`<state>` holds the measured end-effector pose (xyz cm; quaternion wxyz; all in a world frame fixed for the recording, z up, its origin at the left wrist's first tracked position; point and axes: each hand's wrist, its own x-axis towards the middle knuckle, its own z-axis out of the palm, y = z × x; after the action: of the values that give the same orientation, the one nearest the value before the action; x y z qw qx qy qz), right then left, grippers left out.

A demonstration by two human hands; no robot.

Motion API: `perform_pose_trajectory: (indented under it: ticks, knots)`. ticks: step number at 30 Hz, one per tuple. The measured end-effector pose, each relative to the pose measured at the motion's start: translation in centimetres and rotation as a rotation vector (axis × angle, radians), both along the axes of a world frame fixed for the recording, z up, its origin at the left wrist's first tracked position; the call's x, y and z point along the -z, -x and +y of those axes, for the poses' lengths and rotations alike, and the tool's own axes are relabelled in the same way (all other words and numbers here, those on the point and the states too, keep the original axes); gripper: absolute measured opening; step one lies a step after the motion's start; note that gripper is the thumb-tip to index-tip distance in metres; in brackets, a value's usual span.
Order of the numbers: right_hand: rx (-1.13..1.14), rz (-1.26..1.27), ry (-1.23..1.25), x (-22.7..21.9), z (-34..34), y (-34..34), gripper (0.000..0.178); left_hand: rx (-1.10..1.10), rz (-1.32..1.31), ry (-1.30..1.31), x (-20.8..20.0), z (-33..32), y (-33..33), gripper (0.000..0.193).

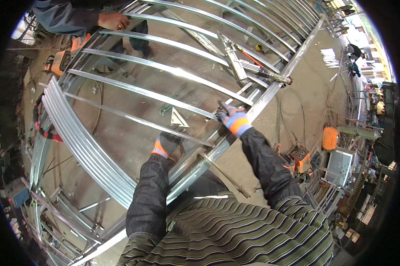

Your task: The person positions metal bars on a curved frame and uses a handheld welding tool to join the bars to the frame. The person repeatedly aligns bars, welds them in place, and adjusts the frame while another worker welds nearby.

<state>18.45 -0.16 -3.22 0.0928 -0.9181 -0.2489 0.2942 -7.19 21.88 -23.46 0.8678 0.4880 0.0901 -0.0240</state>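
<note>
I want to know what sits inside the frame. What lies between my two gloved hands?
In the head view, between the left hand and the right hand runs a metal crossbar of the frame; beyond it lies a small triangular metal plate on the floor.

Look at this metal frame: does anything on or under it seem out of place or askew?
Yes. A loose triangular metal offcut lies on the floor under the frame, and tools rest across the bars near the right rail. The bars themselves look evenly spaced.
</note>
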Motion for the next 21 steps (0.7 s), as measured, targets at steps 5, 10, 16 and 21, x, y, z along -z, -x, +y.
perform_pose_trajectory:
  ticks: [5, 10, 16, 21]
  knots:
    - [0.004, -0.272, -0.156, 4.0, 5.0, 2.1, 0.046, 0.123, 0.321, 0.681, 0.7, -2.9, -11.2, 0.054]
    - [-0.137, -0.213, -0.183, 3.3, 7.7, 1.0, 0.058, 0.249, 0.046, 0.592, 0.4, -0.6, -18.7, 0.033]
    - [-0.151, -0.351, -0.107, 0.8, 4.1, 2.6, 0.060, 0.376, -0.180, -0.206, 1.8, 4.0, -19.6, 0.037]
    - [-0.031, -0.461, -0.209, 2.2, 0.0, 3.9, 0.058, 0.264, 0.109, 0.290, 4.2, 9.8, -12.0, 0.033]
